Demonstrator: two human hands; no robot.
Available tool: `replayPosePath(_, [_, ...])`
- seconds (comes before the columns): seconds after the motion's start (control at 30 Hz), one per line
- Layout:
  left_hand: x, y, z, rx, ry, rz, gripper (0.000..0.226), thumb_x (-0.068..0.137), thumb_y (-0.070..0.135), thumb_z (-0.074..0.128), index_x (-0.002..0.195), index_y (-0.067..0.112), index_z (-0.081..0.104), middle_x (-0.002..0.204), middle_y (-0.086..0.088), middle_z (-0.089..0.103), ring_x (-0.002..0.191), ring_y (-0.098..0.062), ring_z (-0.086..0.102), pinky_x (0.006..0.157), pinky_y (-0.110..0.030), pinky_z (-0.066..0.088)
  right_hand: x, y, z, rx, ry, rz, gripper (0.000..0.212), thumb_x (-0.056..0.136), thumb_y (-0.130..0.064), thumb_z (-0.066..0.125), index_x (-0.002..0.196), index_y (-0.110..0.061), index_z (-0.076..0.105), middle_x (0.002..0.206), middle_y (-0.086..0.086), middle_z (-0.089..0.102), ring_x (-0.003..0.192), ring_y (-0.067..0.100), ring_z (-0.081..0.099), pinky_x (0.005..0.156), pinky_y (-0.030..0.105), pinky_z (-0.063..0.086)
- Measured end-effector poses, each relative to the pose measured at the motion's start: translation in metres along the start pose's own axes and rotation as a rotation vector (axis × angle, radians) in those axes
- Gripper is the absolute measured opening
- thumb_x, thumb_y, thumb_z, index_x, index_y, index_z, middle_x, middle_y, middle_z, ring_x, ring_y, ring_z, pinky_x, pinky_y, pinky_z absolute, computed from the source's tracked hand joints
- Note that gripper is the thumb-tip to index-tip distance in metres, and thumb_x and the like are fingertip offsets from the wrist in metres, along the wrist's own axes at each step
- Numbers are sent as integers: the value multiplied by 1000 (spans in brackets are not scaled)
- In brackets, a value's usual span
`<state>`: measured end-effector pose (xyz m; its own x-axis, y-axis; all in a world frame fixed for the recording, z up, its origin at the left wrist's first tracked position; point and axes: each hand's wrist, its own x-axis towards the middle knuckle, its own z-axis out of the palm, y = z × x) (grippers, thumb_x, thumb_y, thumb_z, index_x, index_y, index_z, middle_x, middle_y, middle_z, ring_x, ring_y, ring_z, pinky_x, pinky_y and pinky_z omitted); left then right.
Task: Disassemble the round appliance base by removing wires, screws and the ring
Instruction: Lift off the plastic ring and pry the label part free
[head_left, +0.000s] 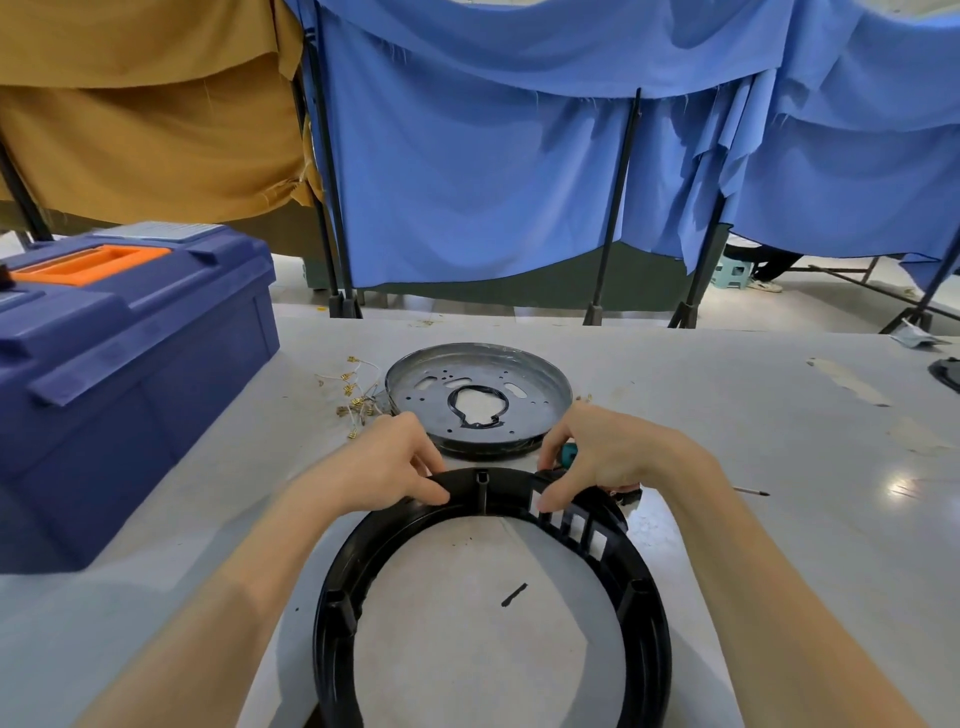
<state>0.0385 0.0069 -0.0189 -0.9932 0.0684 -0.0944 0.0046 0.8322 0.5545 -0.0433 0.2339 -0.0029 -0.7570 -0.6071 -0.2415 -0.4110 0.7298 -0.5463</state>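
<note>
Wires with brass terminals (356, 396) lie loose left of the round grey metal plate (415, 387), so that step looks done. Nearer, the left hand (395, 465) and right hand (605, 457) each pinch the far rim of the black plastic ring (332, 654), apparently already free of the plate

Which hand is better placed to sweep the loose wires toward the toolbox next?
Left. The left hand pinches the far rim of the black ring just short of the wires, on the toolbox side. The right hand would probably have to cross the metal plate.
</note>
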Motion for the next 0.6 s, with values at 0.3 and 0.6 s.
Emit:
replayPosePath(0.3, [8, 2, 1, -38, 250, 97, 9, 76, 29, 80, 79, 21, 78, 49, 14, 58, 50, -2, 50, 58, -20, 40, -7, 5, -17, 32, 89, -61, 25, 63, -32, 87, 86, -22, 79, 50, -2, 43, 41, 12, 32, 42, 22, 30])
replayPosePath(0.6, [9, 2, -1, -88, 322, 155, 7, 79, 29, 77, 72, 30, 76, 43, 8, 49, 43, -6, 38, 49, -18, 32, -11, 6, -21, 93, 130, -62, 26, 64, -30, 88, 85, -18, 79, 40, -9, 35, 34, 10, 27, 35, 17, 25])
